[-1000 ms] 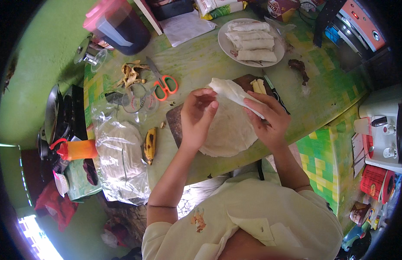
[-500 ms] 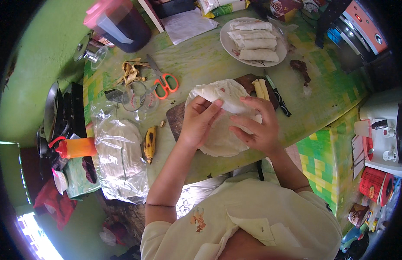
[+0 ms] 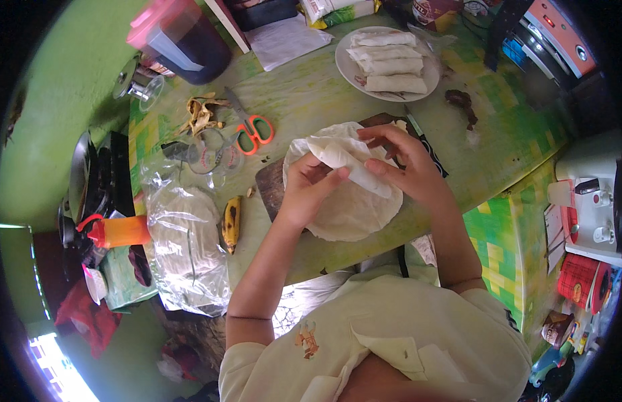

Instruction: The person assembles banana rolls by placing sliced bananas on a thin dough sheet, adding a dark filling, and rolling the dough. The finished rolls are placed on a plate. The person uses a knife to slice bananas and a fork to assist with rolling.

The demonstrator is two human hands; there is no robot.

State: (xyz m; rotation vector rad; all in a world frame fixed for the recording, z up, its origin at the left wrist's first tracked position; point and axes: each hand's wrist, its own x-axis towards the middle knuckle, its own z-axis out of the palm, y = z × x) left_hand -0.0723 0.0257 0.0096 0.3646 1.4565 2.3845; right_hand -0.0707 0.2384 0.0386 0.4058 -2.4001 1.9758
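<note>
A white spring roll [image 3: 354,167] slants between my hands, over flat round wrapper sheets [image 3: 348,218]. My left hand [image 3: 307,191] is closed on its upper left end, thumb on the near side. At the other end my right hand [image 3: 408,164] grips it too, thumb against the roll and fingers curved beyond it. Beneath the wrappers lies a brown cutting board [image 3: 272,184], mostly covered. A knife [image 3: 418,127] with a dark patterned handle is partly hidden behind my right hand. Finished rolls [image 3: 395,65] lie side by side on a white plate [image 3: 344,67] at the far side.
Left of the board are a spotted banana [image 3: 232,224], a clear plastic bag of wrappers [image 3: 187,241], orange-handled scissors [image 3: 255,134], a glass cup [image 3: 207,151] and banana peel [image 3: 204,114]. A pink-lidded pitcher [image 3: 190,47] stands at the back left, near an orange squeeze bottle [image 3: 123,231].
The wrapper edge between my hands has become a tighter, slanting roll. My right hand has moved in onto its right part, covering the banana pieces on the board.
</note>
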